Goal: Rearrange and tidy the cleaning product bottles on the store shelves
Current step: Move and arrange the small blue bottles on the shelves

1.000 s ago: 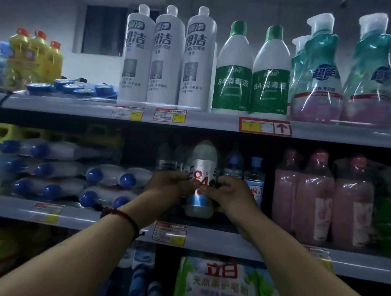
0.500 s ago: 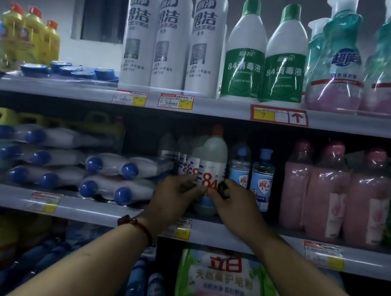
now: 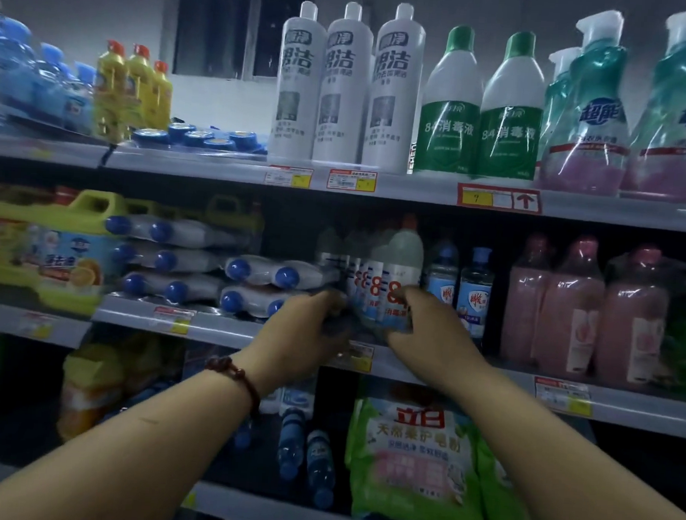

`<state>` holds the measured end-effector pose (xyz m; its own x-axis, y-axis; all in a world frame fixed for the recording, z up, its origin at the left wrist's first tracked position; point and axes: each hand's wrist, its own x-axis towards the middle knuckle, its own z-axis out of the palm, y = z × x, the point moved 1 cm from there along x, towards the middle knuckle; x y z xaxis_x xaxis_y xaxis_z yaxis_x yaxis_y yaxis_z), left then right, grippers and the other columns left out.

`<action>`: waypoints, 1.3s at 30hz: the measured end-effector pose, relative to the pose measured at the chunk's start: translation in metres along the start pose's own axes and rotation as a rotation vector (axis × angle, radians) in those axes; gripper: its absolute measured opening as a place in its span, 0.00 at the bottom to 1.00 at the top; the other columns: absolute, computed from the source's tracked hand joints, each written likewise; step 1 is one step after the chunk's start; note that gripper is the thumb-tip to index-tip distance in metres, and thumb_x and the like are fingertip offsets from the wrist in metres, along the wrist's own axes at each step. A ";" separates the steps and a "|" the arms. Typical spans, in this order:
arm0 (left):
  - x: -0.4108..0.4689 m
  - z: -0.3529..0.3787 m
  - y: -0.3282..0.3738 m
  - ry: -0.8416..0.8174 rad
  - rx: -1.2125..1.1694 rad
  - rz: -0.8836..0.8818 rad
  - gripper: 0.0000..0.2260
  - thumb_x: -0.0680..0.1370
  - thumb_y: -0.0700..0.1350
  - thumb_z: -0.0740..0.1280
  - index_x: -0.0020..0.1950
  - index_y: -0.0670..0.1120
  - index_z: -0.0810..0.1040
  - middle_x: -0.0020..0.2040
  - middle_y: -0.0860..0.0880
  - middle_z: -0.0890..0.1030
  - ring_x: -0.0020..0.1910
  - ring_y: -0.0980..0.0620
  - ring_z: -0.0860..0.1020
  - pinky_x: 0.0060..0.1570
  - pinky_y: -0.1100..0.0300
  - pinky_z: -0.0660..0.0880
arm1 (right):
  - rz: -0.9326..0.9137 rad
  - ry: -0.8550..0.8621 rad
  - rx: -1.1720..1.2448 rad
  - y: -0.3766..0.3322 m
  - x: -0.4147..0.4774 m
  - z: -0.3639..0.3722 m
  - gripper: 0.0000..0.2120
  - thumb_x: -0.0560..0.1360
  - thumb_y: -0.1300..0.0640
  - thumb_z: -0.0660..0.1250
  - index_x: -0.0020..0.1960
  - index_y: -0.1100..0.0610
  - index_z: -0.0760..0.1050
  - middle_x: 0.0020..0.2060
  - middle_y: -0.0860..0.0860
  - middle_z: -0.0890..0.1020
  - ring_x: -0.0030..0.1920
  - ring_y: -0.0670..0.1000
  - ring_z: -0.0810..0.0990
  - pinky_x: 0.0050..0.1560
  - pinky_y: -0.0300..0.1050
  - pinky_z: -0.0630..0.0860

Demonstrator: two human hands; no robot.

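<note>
A row of white "84" disinfectant bottles with red caps (image 3: pixel 397 271) stands on the middle shelf (image 3: pixel 223 326). My right hand (image 3: pixel 426 326) grips the front bottle at its lower right side. My left hand (image 3: pixel 312 326) reaches in at the left of the row, fingers curled at the base of the bottles; whether it holds one is hidden. Two small blue-capped bottles (image 3: pixel 459 292) stand just right of the row.
White bottles with blue caps (image 3: pixel 235 272) lie stacked to the left. Pink bottles (image 3: pixel 573 312) stand to the right. On the top shelf are tall white bottles (image 3: pixel 345 89), green-and-white bottles (image 3: pixel 477 115) and teal pump bottles (image 3: pixel 627 117). A green bag (image 3: pixel 417 456) sits below.
My hands have spread apart along the row of "84" bottles, the left to its left end and the right onto the front bottle. The view has shifted left and down.
</note>
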<state>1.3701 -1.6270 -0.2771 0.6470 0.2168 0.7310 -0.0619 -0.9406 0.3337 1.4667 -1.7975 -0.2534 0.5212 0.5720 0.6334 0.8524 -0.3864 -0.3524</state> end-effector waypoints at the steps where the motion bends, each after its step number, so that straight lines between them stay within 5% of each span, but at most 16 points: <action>1: -0.007 -0.007 0.002 -0.013 0.064 0.000 0.17 0.74 0.50 0.72 0.61 0.48 0.78 0.58 0.47 0.83 0.56 0.48 0.80 0.55 0.52 0.78 | -0.021 -0.014 -0.034 -0.006 -0.003 0.001 0.23 0.75 0.51 0.70 0.68 0.52 0.71 0.64 0.51 0.77 0.63 0.53 0.76 0.63 0.51 0.75; 6: -0.033 -0.039 -0.007 -0.026 0.299 -0.003 0.24 0.74 0.56 0.71 0.68 0.51 0.73 0.65 0.52 0.76 0.64 0.50 0.74 0.61 0.52 0.73 | -0.100 -0.064 -0.127 -0.036 -0.015 0.009 0.30 0.77 0.49 0.68 0.76 0.53 0.64 0.73 0.50 0.69 0.71 0.53 0.69 0.70 0.50 0.69; 20: -0.108 -0.050 -0.083 -0.140 0.503 -0.146 0.27 0.73 0.62 0.71 0.68 0.52 0.72 0.63 0.50 0.78 0.61 0.48 0.76 0.61 0.50 0.75 | -0.187 -0.247 -0.087 -0.045 -0.058 0.116 0.30 0.75 0.49 0.71 0.74 0.51 0.66 0.71 0.50 0.71 0.67 0.54 0.73 0.66 0.50 0.73; 25: -0.138 -0.011 -0.113 -0.226 0.412 -0.205 0.28 0.72 0.61 0.72 0.68 0.53 0.72 0.65 0.49 0.77 0.62 0.44 0.76 0.57 0.50 0.76 | -0.105 -0.334 -0.055 -0.019 -0.076 0.163 0.29 0.76 0.49 0.71 0.74 0.50 0.66 0.71 0.48 0.69 0.65 0.52 0.74 0.63 0.48 0.73; 31: -0.144 0.049 -0.143 -0.299 0.259 -0.231 0.20 0.74 0.56 0.67 0.64 0.50 0.75 0.59 0.46 0.78 0.57 0.42 0.77 0.52 0.50 0.76 | 0.031 -0.368 -0.060 0.018 -0.081 0.209 0.24 0.73 0.51 0.73 0.67 0.53 0.72 0.60 0.53 0.74 0.58 0.55 0.77 0.58 0.49 0.75; 34: -0.140 0.082 -0.146 -0.346 0.186 -0.212 0.07 0.75 0.52 0.63 0.50 0.51 0.76 0.52 0.47 0.79 0.52 0.43 0.78 0.49 0.48 0.77 | 0.133 -0.430 -0.113 0.038 -0.076 0.224 0.25 0.72 0.52 0.73 0.68 0.53 0.72 0.59 0.56 0.74 0.58 0.59 0.77 0.57 0.49 0.76; 36: -0.136 0.107 -0.157 -0.408 0.135 -0.240 0.13 0.74 0.56 0.60 0.50 0.51 0.77 0.53 0.47 0.80 0.52 0.43 0.79 0.49 0.47 0.78 | 0.194 -0.466 -0.121 0.053 -0.074 0.232 0.29 0.72 0.51 0.74 0.71 0.52 0.71 0.62 0.58 0.74 0.60 0.60 0.77 0.59 0.48 0.76; 39: -0.133 0.129 -0.161 -0.403 0.117 -0.265 0.26 0.70 0.60 0.60 0.65 0.54 0.77 0.57 0.45 0.82 0.55 0.43 0.81 0.51 0.49 0.79 | 0.270 -0.508 -0.074 0.069 -0.073 0.242 0.38 0.70 0.49 0.77 0.76 0.51 0.65 0.66 0.59 0.72 0.64 0.59 0.75 0.62 0.48 0.74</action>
<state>1.3921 -1.5378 -0.5053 0.8725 0.3565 0.3343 0.2158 -0.8947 0.3911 1.4979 -1.6912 -0.4912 0.6904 0.7149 0.1109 0.6907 -0.6058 -0.3950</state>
